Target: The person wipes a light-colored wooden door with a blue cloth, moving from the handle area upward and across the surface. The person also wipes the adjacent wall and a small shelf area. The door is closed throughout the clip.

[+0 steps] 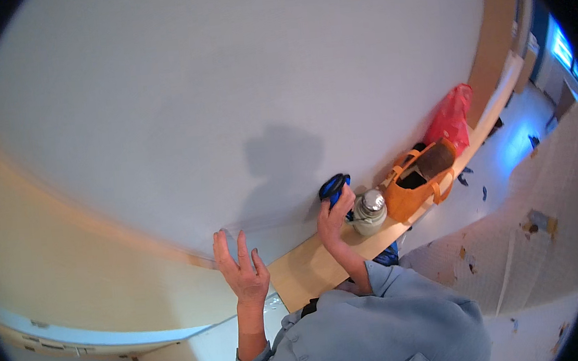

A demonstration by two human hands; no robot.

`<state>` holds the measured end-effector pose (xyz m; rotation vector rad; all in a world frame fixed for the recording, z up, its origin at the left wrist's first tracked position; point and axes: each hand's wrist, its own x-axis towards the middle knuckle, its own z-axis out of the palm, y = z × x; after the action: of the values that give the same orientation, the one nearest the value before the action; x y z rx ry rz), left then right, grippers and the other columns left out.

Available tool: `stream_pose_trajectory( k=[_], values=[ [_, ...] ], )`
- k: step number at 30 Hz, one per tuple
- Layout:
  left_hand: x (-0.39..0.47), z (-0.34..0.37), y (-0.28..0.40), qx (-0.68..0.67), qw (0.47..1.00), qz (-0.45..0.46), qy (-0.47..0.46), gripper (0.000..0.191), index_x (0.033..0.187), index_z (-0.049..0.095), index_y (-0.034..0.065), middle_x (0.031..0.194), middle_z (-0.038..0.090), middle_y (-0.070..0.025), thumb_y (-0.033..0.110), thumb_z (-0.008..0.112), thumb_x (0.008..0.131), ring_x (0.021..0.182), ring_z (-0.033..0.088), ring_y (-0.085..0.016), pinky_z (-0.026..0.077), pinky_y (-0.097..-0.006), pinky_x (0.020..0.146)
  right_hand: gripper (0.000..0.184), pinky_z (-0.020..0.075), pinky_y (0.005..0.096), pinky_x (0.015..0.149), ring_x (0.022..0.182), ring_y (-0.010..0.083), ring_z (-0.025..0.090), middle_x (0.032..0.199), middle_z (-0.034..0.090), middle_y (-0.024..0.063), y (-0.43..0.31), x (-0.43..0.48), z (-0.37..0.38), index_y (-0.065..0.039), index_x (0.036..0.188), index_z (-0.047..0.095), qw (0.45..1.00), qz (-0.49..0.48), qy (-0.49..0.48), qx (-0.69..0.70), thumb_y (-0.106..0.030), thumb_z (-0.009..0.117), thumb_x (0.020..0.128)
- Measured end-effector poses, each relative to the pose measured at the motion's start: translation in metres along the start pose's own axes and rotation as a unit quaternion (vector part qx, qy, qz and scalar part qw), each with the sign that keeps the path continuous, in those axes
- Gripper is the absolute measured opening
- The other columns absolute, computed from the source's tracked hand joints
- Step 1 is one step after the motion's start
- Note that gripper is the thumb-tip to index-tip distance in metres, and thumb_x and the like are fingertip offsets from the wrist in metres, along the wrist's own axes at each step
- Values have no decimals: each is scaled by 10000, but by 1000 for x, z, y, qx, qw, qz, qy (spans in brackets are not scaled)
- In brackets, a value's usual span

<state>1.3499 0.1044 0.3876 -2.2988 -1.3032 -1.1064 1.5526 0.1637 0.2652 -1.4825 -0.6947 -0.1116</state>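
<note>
My right hand (332, 220) is closed around a small blue object with black edging (335, 187), whose kind I cannot make out. It is held above a light wooden shelf (299, 272), close to a grey wall. Just right of that hand stands a pale flask with a shiny metal cap (372, 201). My left hand (243, 275) is raised beside the shelf's left end, its fingers spread and nothing in it.
An orange tote bag (404, 201) gapes beside the flask, with dark contents. Behind it a red plastic bag (449, 125) leans against the wall (208, 84). A blue and black item (387, 255) shows below the shelf's front edge. Scraps lie on the pale floor covering (482, 266) to the right.
</note>
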Motion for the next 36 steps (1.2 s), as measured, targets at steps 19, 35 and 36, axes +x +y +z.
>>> stream_pose_trajectory(
  k=[19, 35, 36],
  values=[
    [69, 27, 52, -18, 994, 96, 38, 575, 1347, 524, 41, 1476, 350, -252, -22, 651, 790, 1386, 330, -469, 318, -560, 1116, 556, 269, 514, 1118, 1346, 480, 345, 1495, 321, 318, 29, 90, 9, 74, 1444, 339, 992, 79, 47, -91, -59, 482, 924],
    [112, 58, 72, 29, 984, 129, 119, 504, 1329, 577, 87, 1456, 396, -250, 90, 664, 833, 1366, 358, -474, 281, -622, 1106, 510, 247, 506, 1139, 1388, 453, 317, 1522, 311, 283, 30, 115, 3, 90, 1426, 368, 993, -82, 76, -48, -108, 475, 968],
    [113, 60, 73, 28, 984, 129, 120, 503, 1328, 580, 88, 1458, 393, -251, 91, 665, 832, 1367, 355, -474, 276, -624, 1108, 510, 243, 504, 1142, 1393, 447, 312, 1525, 310, 280, 30, 118, 2, 88, 1426, 369, 995, -57, 76, -41, -102, 477, 966]
  ],
)
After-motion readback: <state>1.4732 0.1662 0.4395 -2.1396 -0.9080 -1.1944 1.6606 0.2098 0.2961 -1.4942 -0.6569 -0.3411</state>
